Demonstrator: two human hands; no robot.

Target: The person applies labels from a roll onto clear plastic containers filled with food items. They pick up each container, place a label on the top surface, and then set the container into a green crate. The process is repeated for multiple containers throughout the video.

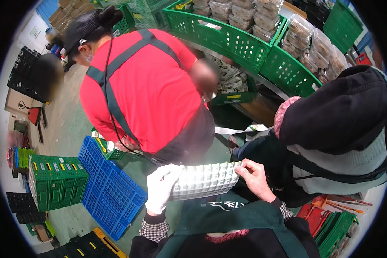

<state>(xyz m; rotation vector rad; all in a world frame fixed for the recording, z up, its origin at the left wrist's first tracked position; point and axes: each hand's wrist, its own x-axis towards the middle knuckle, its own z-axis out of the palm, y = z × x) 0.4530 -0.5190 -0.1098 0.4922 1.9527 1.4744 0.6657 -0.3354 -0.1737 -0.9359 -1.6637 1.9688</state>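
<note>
I hold a white sheet of small green-printed labels (205, 179) in front of my apron at lower centre. My left hand (162, 189), in a white glove, is closed on the sheet's left end. My right hand (256, 180), bare, pinches its upper right corner between thumb and fingers. A long white strip (232, 129) with some printing lies beyond the sheet, between the two people ahead of me.
A person in red (144, 94) bends ahead-left; one in a black hood (331, 120) stands close right. Green crates of clear packs (228, 47) stand beyond. At left are a blue pallet (112, 193) and stacked green crates (58, 180); red and green crates (331, 232) sit lower right.
</note>
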